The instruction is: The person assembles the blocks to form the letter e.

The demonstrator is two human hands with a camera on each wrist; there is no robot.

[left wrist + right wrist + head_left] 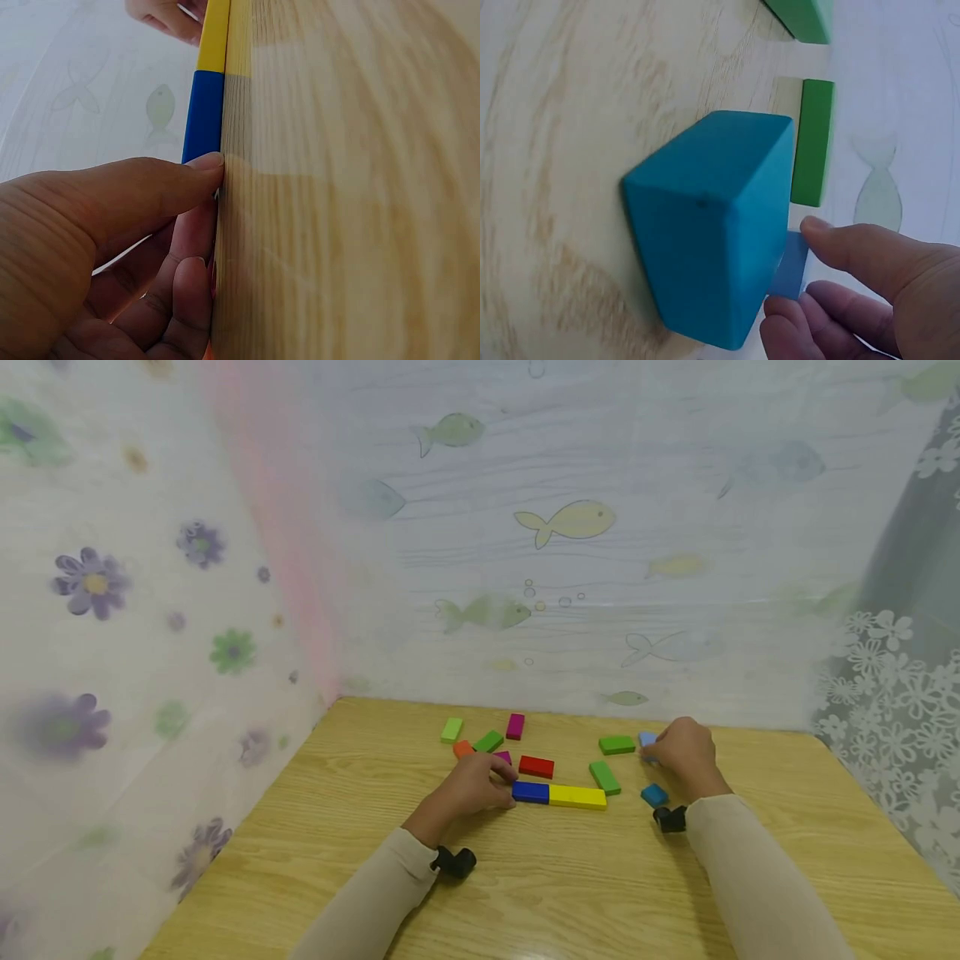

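Note:
A dark blue block (530,792) and a longer yellow block (577,797) lie end to end in a straight row. My left hand (474,783) pinches the blue block's left end, the thumb on its near side in the left wrist view. Farther right, my right hand (684,752) holds a small light blue block (788,266) between thumb and fingers; the fingers partly cover it in the head view. A teal block (705,202) lies just on the near side of it, large in the right wrist view. Left of the light blue block is a green block (617,745).
Another green block (604,777) lies behind the yellow block's right end. A red block (537,767) is behind the row; magenta (515,727), orange (463,749), lime (452,731) and green (489,742) blocks are scattered at the back left. Patterned curtains (570,568) border the wooden table (570,885).

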